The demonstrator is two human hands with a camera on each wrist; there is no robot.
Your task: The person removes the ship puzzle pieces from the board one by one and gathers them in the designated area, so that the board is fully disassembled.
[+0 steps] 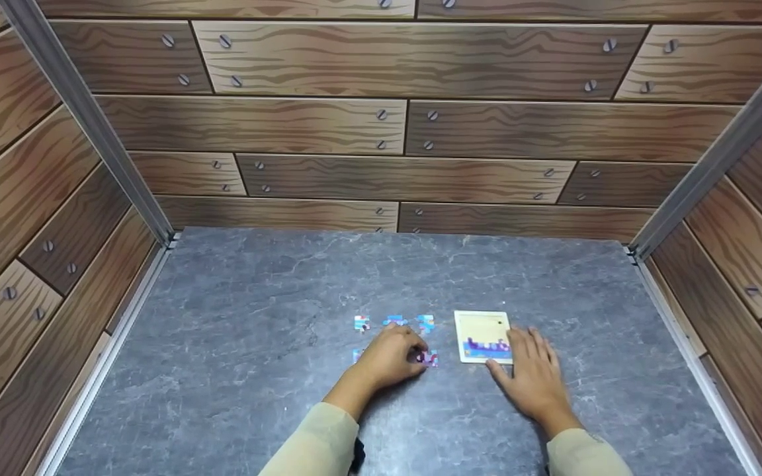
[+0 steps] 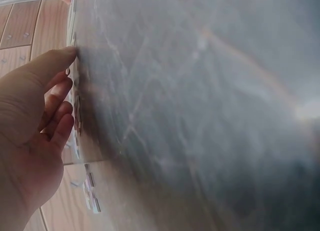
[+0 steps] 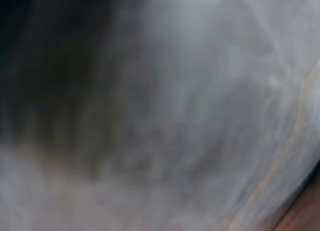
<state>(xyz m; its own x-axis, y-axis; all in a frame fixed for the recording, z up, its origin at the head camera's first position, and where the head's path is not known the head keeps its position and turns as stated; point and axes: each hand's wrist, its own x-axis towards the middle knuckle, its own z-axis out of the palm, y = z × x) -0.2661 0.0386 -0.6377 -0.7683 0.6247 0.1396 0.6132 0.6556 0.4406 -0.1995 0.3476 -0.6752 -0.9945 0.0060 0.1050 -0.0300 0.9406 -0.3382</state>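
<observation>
My left hand (image 1: 391,357) is bent over a small pink and purple jigsaw piece (image 1: 430,358) on the table, thumb and index finger at its edges. In the left wrist view the thumb and fingers (image 2: 60,93) meet low at the tabletop. To the right lies a puzzle tray (image 1: 481,317) with a pale border; joined blue and purple pieces (image 1: 485,350) fill its lower part. My right hand (image 1: 534,373) rests with straight fingers along the tray's right edge, thumb near the bottom edge. The right wrist view is blurred and shows mainly tabletop.
Loose jigsaw pieces lie left of the tray: one at far left (image 1: 362,322), one in the middle (image 1: 395,320), one nearer the tray (image 1: 426,322). Another piece (image 1: 357,356) is partly hidden behind the left hand. Wood-patterned walls (image 1: 401,125) enclose the grey table (image 1: 255,317).
</observation>
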